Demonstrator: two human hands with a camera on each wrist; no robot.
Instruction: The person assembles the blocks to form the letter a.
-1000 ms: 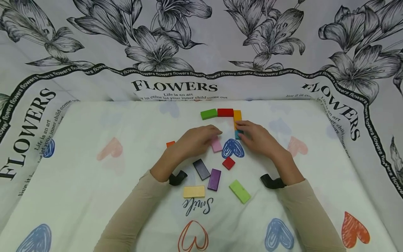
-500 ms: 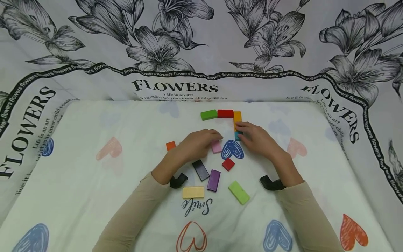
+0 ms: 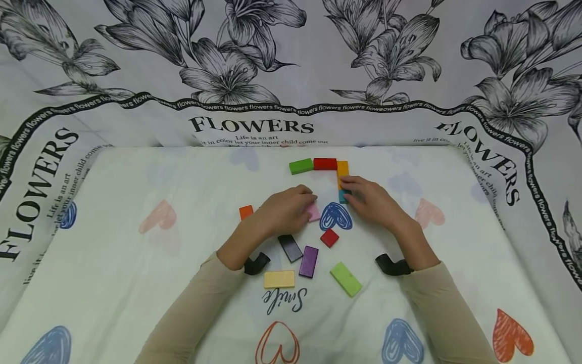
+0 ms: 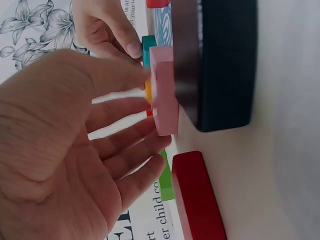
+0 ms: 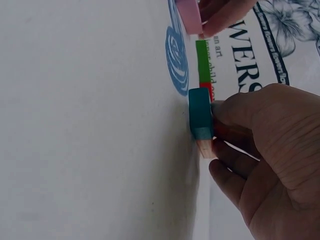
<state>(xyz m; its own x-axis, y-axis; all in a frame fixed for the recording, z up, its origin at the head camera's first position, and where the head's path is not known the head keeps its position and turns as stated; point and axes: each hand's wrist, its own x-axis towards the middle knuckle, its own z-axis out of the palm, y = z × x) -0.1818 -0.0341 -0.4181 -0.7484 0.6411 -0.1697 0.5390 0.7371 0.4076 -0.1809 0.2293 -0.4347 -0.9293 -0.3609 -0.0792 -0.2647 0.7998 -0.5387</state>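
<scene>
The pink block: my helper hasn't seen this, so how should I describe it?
On the white cloth, find the dark-blue heart print between the left hand and the right hand. Just left of that heart in the head view, the pink block pokes out beside the left hand. It is the only pink block in view.

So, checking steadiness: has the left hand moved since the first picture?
Yes: the left hand moved slightly down the head view, against the central blue heart.
</scene>
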